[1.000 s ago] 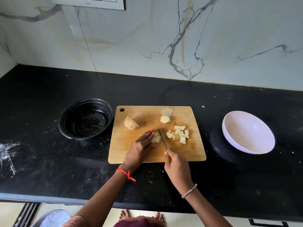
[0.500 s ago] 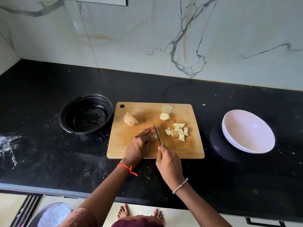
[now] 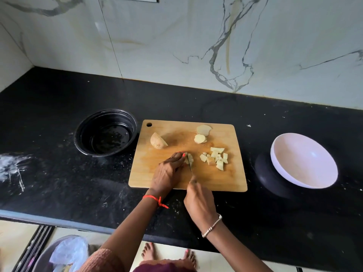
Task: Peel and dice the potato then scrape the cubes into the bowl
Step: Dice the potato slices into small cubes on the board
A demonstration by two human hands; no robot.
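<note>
While the left hand [image 3: 169,171] pins the potato piece [image 3: 193,160] under curled fingertips mid-frame, the right hand [image 3: 200,201] grips the knife [image 3: 190,168] alongside.

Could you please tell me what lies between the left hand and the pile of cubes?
Head view: the knife and the potato piece it cuts, then bare board up to the cubes.
</note>
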